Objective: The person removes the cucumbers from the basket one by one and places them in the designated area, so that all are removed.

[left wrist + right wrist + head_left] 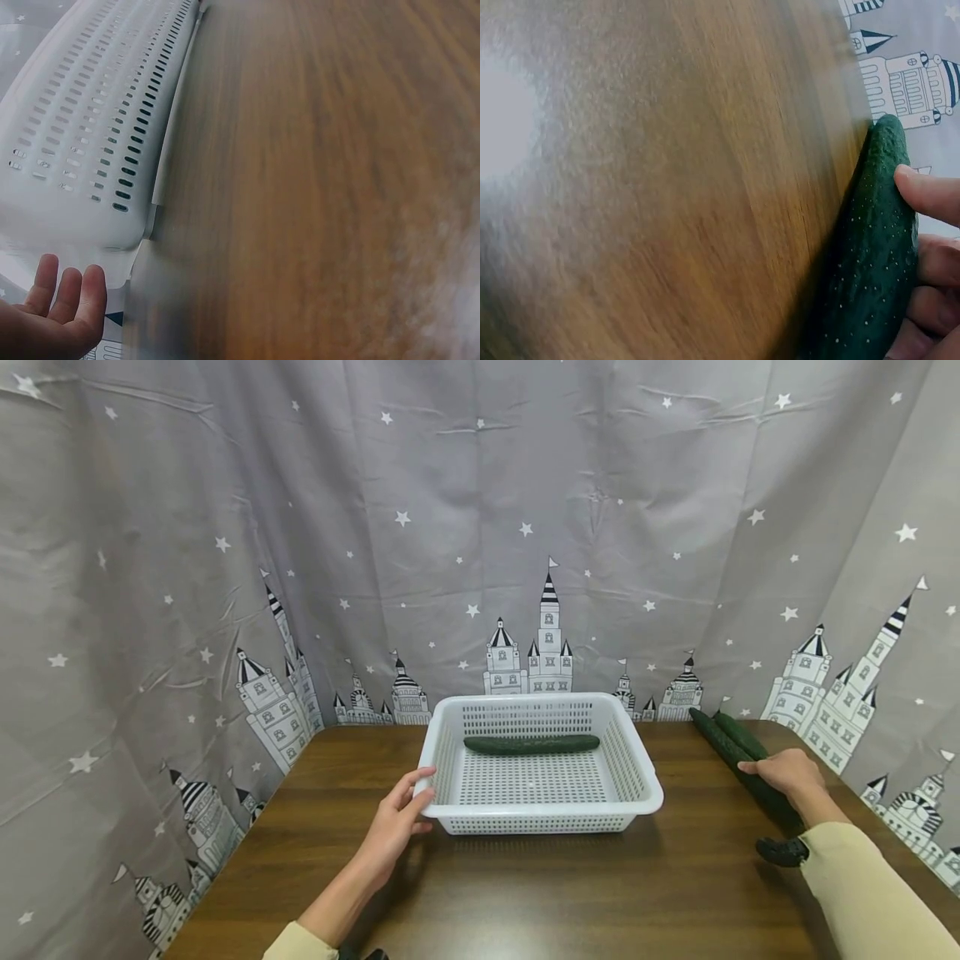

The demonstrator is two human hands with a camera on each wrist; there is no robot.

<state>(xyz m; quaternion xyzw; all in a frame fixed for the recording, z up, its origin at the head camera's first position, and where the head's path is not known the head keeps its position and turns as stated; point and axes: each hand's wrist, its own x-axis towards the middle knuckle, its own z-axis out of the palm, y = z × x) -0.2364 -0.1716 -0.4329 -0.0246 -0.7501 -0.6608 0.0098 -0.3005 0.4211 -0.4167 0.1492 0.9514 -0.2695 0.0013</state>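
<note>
A white plastic basket [540, 810] with slotted walls stands on the table, and one dark green cucumber [531, 745] lies across its far part. My left hand [393, 814] holds the basket's left rim near the front corner, with digits over the rim and others below it. In the left wrist view several fingertips [91, 289] show beside the basket's corner. Over at the right, my right hand [791, 774] grips a long cucumber [874, 247], its thumb on the skin and its fingers along the side. Another cucumber [738, 732] lies right alongside, partly hidden.
The brown wooden table [525, 893] stretches in front of the basket and to both sides. Behind it hangs a grey curtain [600, 527] printed with stars and castles, close to the table's back edge. A black wrist strap [782, 852] shows at the right sleeve.
</note>
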